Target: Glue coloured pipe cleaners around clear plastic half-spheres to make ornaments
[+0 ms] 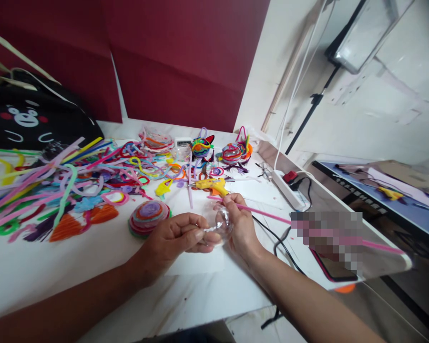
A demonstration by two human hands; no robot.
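A clear plastic ball (222, 220) is held over the front of the table between my two hands. My right hand (240, 221) is closed on its far right side. My left hand (186, 233) is closed in a pinch on a short white twisted strand (210, 229) against the ball, its lower fingers partly behind the clear plastic. A long pink pipe cleaner (268, 214) runs by my right hand and out to the right; whether the fingers grip it cannot be told. Just beyond lies a yellow hot glue gun (210, 184). Left of the ball sits a dome of coiled pipe cleaners (149, 216).
Heaped pipe cleaners (75, 178) cover the left side, with orange tassels (66, 226) in front. Finished colourful balls (201, 147) stand at the back. A power strip (289, 188), black cable (279, 245) and phone (338, 269) lie right. A black bag (32, 112) is back left.
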